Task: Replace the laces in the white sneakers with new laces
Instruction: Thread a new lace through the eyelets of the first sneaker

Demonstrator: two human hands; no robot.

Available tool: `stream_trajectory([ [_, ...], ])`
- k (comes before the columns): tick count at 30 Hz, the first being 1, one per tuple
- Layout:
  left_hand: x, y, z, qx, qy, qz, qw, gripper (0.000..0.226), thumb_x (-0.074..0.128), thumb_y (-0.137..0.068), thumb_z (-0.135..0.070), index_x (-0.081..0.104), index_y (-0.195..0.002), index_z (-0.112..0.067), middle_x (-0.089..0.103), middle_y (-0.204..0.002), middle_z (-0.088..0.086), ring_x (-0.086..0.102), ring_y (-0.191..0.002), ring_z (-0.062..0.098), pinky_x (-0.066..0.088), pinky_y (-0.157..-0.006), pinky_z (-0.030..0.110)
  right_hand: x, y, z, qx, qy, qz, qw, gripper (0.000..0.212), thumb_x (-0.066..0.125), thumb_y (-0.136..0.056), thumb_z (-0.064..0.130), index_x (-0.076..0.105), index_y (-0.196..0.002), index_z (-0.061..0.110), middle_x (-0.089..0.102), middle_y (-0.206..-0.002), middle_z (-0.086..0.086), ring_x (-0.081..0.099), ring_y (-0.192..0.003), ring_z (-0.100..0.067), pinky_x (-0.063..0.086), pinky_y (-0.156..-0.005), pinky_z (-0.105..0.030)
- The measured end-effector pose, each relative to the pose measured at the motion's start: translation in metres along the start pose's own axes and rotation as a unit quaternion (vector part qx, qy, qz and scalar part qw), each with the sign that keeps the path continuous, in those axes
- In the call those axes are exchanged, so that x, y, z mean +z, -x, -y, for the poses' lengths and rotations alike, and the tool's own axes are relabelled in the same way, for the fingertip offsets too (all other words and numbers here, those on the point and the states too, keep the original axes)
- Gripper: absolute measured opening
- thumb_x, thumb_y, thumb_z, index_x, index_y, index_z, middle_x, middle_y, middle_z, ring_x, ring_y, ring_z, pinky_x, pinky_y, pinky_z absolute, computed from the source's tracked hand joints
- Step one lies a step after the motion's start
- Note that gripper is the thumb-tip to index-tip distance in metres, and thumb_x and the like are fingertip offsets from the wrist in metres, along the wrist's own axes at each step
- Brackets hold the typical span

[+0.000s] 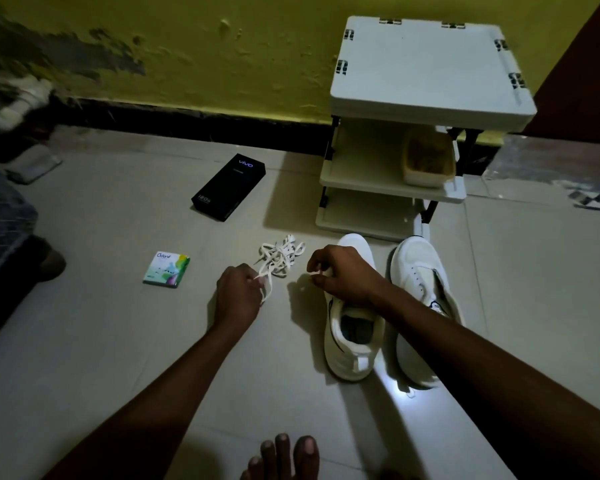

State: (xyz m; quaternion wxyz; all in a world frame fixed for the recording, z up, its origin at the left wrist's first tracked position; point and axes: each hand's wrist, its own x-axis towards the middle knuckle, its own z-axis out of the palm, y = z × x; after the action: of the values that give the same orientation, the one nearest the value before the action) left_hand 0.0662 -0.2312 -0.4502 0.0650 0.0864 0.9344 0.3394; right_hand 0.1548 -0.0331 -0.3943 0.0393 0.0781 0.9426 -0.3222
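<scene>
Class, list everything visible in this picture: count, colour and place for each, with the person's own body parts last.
rack: one, white, against the wall
tub: one, yellowish, on the rack's middle shelf
sneakers: two, white, side by side on the floor before the rack
laces: one tangle, white, on the floor left of the sneakers
phone box: one, black, on the floor behind the laces
packet: one, white and green, on the floor left of the laces
foot: one, toes at the bottom edge
left hand: one, pinches a lace from the tangle
right hand: one, pinches a lace end over one sneaker
</scene>
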Motion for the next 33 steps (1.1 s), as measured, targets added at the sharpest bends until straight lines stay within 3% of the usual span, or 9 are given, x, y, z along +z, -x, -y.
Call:
stream_trajectory([
  [5,-0.032,0.01,-0.027,0.132,0.064,-0.086,0.985,0.005,0.076,-0.09,-0.017,0.074,-0.085,-0.019,0.064,-0.086,-0.001,0.061,-0.079,0.017,0.05,-0.072,0.033,0.005,-0.001,0.009,-0.037,-0.044,-0.064,0.996,0.034,0.074,-0.084,0.013,0.068,-0.117,0.012,0.067,-0.106,-0.006,0.063,-0.096,-0.019,0.05,-0.084,-0.032],
  [8,-0.051,0.013,-0.047,0.188,0.108,-0.101,0.971,0.008,0.073,-0.09,-0.009,0.078,-0.091,-0.014,0.066,-0.089,-0.002,0.063,-0.081,0.01,0.051,-0.072,0.027,0.002,-0.005,0.023,-0.046,-0.108,-0.113,0.987,0.049,0.071,-0.087,0.011,0.056,-0.133,0.016,0.065,-0.122,-0.002,0.06,-0.11,-0.014,0.051,-0.088,-0.031],
  [11,-0.067,0.01,-0.062,0.223,0.131,-0.091,0.962,0.014,0.07,-0.091,-0.005,0.079,-0.099,-0.012,0.066,-0.092,-0.002,0.067,-0.081,0.01,0.052,-0.074,0.025,-0.008,-0.013,0.043,-0.051,-0.213,-0.078,0.973,0.06,0.073,-0.087,0.009,0.049,-0.14,0.022,0.066,-0.129,0.005,0.059,-0.121,-0.002,0.054,-0.092,-0.028],
  [14,-0.08,0.006,-0.073,0.205,0.186,-0.104,0.955,0.012,0.071,-0.092,-0.006,0.077,-0.1,-0.013,0.07,-0.093,-0.001,0.07,-0.072,0.014,0.056,-0.067,0.026,-0.018,-0.026,0.058,-0.036,-0.329,-0.05,0.942,0.048,0.075,-0.086,0.002,0.055,-0.128,0.015,0.075,-0.099,-0.001,0.073,-0.096,-0.016,0.061,-0.079,-0.047],
  [17,-0.094,0.007,-0.085,0.154,0.277,-0.104,0.943,0.011,0.071,-0.092,-0.005,0.074,-0.101,-0.011,0.072,-0.09,0.003,0.067,-0.061,0.016,0.056,-0.063,0.025,-0.026,-0.033,0.063,-0.034,-0.337,-0.071,0.938,0.027,0.076,-0.085,0.003,0.065,-0.109,0.004,0.073,-0.077,-0.006,0.074,-0.078,-0.03,0.057,-0.077,-0.06],
  [20,-0.104,0.002,-0.086,0.143,0.32,-0.113,0.93,0.008,0.073,-0.091,-0.009,0.077,-0.098,-0.011,0.074,-0.089,0.003,0.064,-0.064,0.015,0.05,-0.062,0.023,-0.034,-0.036,0.065,-0.045,-0.33,-0.119,0.935,0.008,0.07,-0.091,0.005,0.072,-0.097,0.0,0.074,-0.083,-0.017,0.073,-0.078,-0.029,0.061,-0.078,-0.045],
  [25,-0.115,0.004,-0.081,0.149,0.275,-0.119,0.942,0.009,0.075,-0.09,-0.015,0.079,-0.098,-0.013,0.076,-0.091,-0.001,0.069,-0.085,0.005,0.051,-0.072,0.013,-0.055,-0.037,0.066,0.002,-0.445,-0.176,0.878,0.016,0.057,-0.099,0.003,0.07,-0.098,-0.006,0.064,-0.077,-0.016,0.063,-0.063,-0.019,0.057,-0.063,-0.029],
  [30,-0.116,0.002,-0.066,0.097,0.24,-0.116,0.959,0.01,0.076,-0.09,-0.023,0.08,-0.099,-0.019,0.076,-0.09,-0.006,0.069,-0.092,0.007,0.052,-0.08,0.025,-0.081,-0.032,0.064,-0.027,-0.398,-0.201,0.895,0.024,0.052,-0.102,0.007,0.072,-0.095,-0.003,0.053,-0.064,-0.013,0.045,-0.053,-0.022,0.038,-0.05,-0.03],
  [33,-0.118,0.003,-0.06,0.084,0.242,-0.113,0.96,0.009,0.076,-0.09,-0.022,0.08,-0.097,-0.019,0.076,-0.089,-0.005,0.069,-0.09,0.008,0.05,-0.082,0.029,-0.087,-0.028,0.05,0.043,-0.287,-0.25,0.924,0.024,0.056,-0.101,0.014,0.075,-0.09,0.004,0.057,-0.06,-0.007,0.046,-0.05,-0.015,0.036,-0.049,-0.026],
])
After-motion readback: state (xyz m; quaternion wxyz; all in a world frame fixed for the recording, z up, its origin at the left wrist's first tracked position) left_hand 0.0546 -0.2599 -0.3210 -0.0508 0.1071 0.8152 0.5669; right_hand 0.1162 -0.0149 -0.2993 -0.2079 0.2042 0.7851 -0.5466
